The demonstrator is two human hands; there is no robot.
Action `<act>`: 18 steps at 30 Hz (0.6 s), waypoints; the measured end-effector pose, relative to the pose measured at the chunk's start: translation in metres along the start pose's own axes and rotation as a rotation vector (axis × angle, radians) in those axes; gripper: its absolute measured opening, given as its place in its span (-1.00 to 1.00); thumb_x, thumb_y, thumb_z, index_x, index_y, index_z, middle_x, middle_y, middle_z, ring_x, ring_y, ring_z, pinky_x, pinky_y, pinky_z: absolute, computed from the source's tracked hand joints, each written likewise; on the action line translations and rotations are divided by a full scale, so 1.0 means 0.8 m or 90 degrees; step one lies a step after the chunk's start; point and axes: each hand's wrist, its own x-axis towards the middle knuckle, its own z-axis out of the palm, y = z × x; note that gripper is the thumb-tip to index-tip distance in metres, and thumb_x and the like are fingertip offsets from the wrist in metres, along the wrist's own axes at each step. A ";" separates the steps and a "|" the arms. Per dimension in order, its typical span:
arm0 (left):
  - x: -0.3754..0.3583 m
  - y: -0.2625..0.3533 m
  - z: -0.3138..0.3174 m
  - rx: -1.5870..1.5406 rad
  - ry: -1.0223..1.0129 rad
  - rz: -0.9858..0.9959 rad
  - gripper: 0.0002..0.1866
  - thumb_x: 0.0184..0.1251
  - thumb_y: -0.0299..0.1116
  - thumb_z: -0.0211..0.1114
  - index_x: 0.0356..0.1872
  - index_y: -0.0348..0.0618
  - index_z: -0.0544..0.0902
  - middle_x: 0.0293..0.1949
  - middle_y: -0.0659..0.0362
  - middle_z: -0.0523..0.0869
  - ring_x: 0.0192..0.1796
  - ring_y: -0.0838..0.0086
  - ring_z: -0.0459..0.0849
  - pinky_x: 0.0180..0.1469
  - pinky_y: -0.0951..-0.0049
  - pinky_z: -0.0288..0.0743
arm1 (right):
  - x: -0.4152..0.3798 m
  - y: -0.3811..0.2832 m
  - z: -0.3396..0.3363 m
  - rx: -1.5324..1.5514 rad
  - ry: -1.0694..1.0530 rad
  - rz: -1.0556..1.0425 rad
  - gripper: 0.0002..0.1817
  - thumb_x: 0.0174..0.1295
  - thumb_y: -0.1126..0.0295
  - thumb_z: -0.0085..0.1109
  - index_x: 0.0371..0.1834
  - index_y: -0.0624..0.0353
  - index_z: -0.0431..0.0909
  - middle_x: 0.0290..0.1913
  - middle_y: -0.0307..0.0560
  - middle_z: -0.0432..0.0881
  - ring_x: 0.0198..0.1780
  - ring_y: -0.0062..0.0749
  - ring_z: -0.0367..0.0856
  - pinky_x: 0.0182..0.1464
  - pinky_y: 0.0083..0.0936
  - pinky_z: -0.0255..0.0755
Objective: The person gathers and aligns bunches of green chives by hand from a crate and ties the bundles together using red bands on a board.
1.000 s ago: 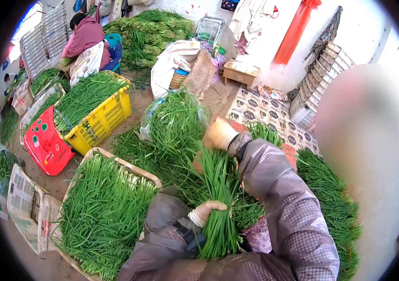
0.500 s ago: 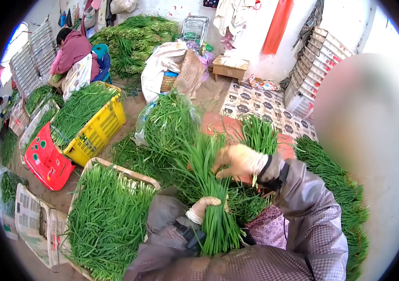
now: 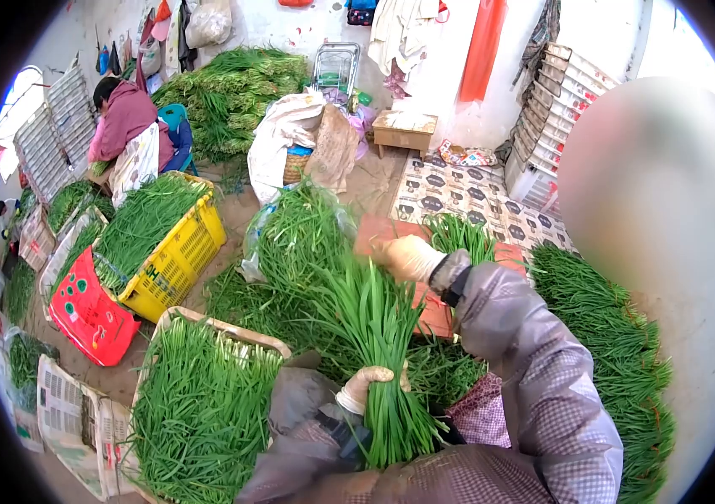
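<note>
My gloved left hand [image 3: 366,386] is wrapped round a bunch of garlic chives [image 3: 378,336], held upright in front of my body with the leaves fanning out above the fist. Just above the bunch's upper right side is my gloved right hand [image 3: 408,257], its fingers curled and pointing left. Motion smears the leaves near those fingers, and what they hold, if anything, is hidden. Behind that hand lies an orange-red board [image 3: 435,312], with a second bunch of chives [image 3: 462,238] on it. Loose chives [image 3: 303,239] are heaped in a plastic-lined container beyond my hands.
At my left stands a crate [image 3: 174,312] full of chives, with a yellow crate [image 3: 174,273] behind it. Rows of chives [image 3: 605,353] lie to my right. Stacked white crates [image 3: 555,126] lean at the wall. A person [image 3: 133,126] sits at the back left.
My right hand has moved up and slightly right, away from the leaves, with its fingers more curled. My left hand still grips the bunch. The view has shifted slightly.
</note>
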 end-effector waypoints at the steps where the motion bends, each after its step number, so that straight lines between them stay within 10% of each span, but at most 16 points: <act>1: -0.002 0.001 0.005 0.000 0.010 0.003 -0.49 -0.04 -0.27 0.35 -0.01 -0.27 0.54 -0.34 0.07 0.64 -0.26 0.26 0.59 0.02 0.19 0.45 | 0.004 0.000 0.001 0.009 0.018 0.039 -0.65 0.11 0.36 0.19 0.01 -0.11 0.68 -0.08 0.02 0.70 -0.11 -0.03 0.70 -0.04 -0.23 0.57; 5: -0.004 0.002 0.006 -0.018 0.009 0.000 -0.49 -0.04 -0.26 0.35 -0.01 -0.27 0.55 -0.34 0.05 0.64 -0.25 0.24 0.60 0.03 0.18 0.47 | 0.019 0.003 0.001 0.187 0.194 0.266 -0.76 0.16 0.28 0.13 -0.20 0.06 0.73 -0.38 0.10 0.69 -0.28 0.00 0.71 -0.17 -0.13 0.55; 6: -0.005 0.005 0.009 -0.012 0.005 -0.004 -0.49 -0.04 -0.26 0.35 -0.01 -0.27 0.55 -0.34 0.05 0.63 -0.25 0.25 0.60 0.03 0.18 0.47 | 0.018 0.009 -0.016 0.193 0.183 0.263 -0.66 0.20 0.31 0.11 0.03 -0.05 0.69 -0.41 0.11 0.68 -0.36 -0.04 0.70 -0.20 -0.19 0.56; 11: -0.001 0.004 0.002 -0.011 0.017 -0.003 -0.48 -0.06 -0.26 0.36 -0.01 -0.27 0.55 -0.36 0.08 0.61 -0.26 0.26 0.59 0.02 0.21 0.45 | -0.015 -0.033 -0.086 0.118 0.057 -0.044 -0.33 0.23 0.39 0.07 0.47 -0.33 0.30 -0.39 0.08 0.67 -0.42 -0.15 0.68 -0.25 -0.30 0.57; 14: 0.001 0.000 -0.003 -0.002 0.009 -0.008 -0.49 -0.05 -0.27 0.35 -0.02 -0.27 0.54 -0.36 0.09 0.61 -0.25 0.26 0.59 0.04 0.21 0.44 | -0.003 -0.013 -0.023 -0.110 0.144 -0.265 -0.70 0.03 0.39 0.21 -0.12 -0.06 0.69 -0.48 -0.02 0.62 -0.47 -0.03 0.62 -0.34 -0.21 0.53; 15: 0.000 0.000 -0.001 -0.004 0.003 -0.008 -0.49 -0.05 -0.27 0.35 -0.02 -0.27 0.54 -0.37 0.10 0.61 -0.25 0.26 0.59 0.04 0.21 0.44 | -0.004 -0.017 -0.019 -0.109 0.098 -0.099 -0.92 -0.01 0.34 0.22 -0.43 0.02 0.65 -0.51 -0.03 0.62 -0.43 -0.02 0.63 -0.34 -0.19 0.51; 18: -0.001 0.000 0.002 0.002 0.007 -0.007 -0.51 -0.04 -0.27 0.34 -0.03 -0.26 0.54 -0.37 0.10 0.60 -0.25 0.26 0.58 0.02 0.21 0.43 | 0.002 -0.002 -0.044 0.216 0.223 0.137 -0.80 0.17 0.27 0.18 -0.24 0.02 0.74 -0.51 0.08 0.64 -0.35 0.05 0.66 -0.24 -0.16 0.54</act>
